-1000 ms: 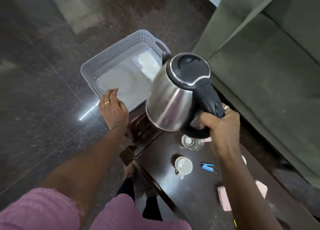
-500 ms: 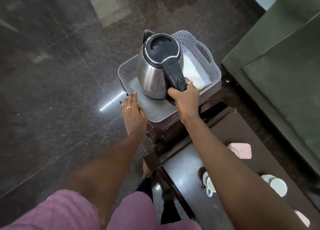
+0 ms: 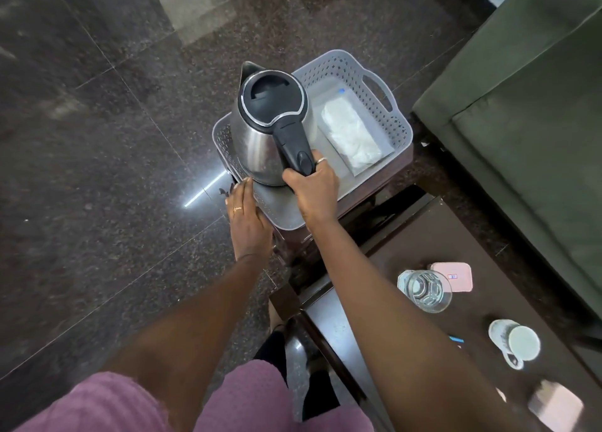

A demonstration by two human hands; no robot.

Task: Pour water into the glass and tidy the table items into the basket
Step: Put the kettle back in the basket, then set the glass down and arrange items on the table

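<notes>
A steel kettle (image 3: 260,138) with a black lid stands upright in the left half of the grey perforated basket (image 3: 395,118). My right hand (image 3: 314,188) grips its black handle. My left hand (image 3: 247,218) rests flat against the basket's near left corner, fingers together, holding nothing. A white packet (image 3: 350,136) lies in the basket's right half. On the dark table (image 3: 407,236) stand a clear glass (image 3: 423,290) with water in it, a pink case (image 3: 454,276) and a white cup (image 3: 514,342) on its side.
The basket sits on a small dark stand beyond the table's far end. A green sofa (image 3: 521,122) runs along the right. Dark polished floor (image 3: 97,171) lies to the left. A small blue item (image 3: 456,338) and a blurred pink thing (image 3: 553,407) lie on the table near the cup.
My right hand carried the kettle from above the table over into the basket and lowered it. My left hand stayed at the basket's near corner. The view shifted toward the basket.
</notes>
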